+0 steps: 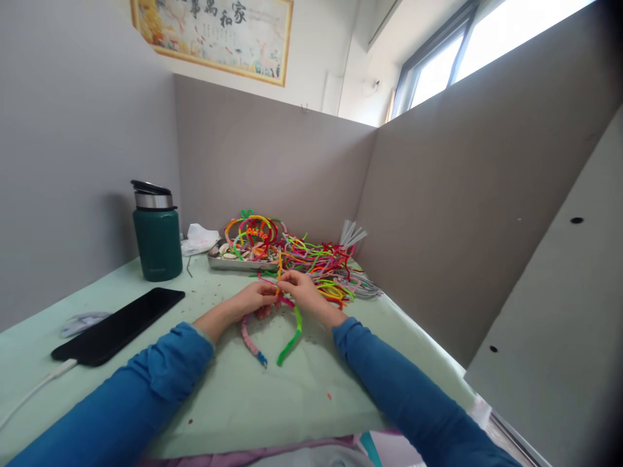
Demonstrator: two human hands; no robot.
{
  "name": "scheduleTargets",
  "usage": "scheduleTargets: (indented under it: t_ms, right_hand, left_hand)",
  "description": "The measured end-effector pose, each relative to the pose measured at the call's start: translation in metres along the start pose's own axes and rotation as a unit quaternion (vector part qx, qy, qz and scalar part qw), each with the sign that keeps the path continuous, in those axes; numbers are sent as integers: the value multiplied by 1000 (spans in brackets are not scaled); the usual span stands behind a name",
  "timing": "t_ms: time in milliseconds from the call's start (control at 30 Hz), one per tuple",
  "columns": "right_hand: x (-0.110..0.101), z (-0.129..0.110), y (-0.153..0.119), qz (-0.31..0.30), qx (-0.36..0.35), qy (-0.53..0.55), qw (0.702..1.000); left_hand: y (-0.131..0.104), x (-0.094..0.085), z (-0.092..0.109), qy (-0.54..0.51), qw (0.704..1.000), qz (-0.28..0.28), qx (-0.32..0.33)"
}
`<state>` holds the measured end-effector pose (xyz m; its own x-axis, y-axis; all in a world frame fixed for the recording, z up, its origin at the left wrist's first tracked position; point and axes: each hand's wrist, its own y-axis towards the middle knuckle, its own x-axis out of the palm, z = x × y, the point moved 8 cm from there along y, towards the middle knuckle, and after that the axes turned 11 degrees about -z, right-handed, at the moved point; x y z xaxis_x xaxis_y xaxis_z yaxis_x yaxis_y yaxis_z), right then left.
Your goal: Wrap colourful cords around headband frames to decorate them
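Note:
A headband (294,331) wrapped in coloured pipe cleaner, with pink, blue and green stretches, hangs over the table with its two ends toward me. My left hand (254,301) is closed on the top of its arch. My right hand (300,287) pinches an orange pipe cleaner (280,266) that stands upright from the top of the headband. The fingertips of both hands nearly meet there and partly hide where the pipe cleaner joins the band.
Behind my hands, a metal tray (233,264) holds finished-looking colourful headbands (250,227) and small pieces. Loose pipe cleaners (326,259) are heaped beside it. On the left are a green bottle (158,243), a white tissue (200,239) and a phone (119,324) on a cable. Grey partitions (272,155) enclose the table.

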<state>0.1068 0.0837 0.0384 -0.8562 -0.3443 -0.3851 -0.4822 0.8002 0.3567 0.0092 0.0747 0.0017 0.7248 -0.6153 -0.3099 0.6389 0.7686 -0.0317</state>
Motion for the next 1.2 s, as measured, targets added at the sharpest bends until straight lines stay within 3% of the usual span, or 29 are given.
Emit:
scheduleTargets:
  t_ms: [100,333,633,900,1200]
  right_hand:
    - [7,6,5,-17,28,18,999]
    - [-1,21,-8,29,26,71,997]
    - [14,35,-12,-9,67,202,977]
    - [10,27,-12,26,35,155,987]
    - [15,26,-14,7,38,162,986]
  left_hand:
    - [1,-1,-5,-13,1000,-11,2]
    - [2,-3,-16,-39,999,-26,-14]
    - [5,-1,-16,19,999,-29,-39]
    - [1,-1,-10,70,996,-22,-41]
    - [0,2,-2,88,996,-14,-25]
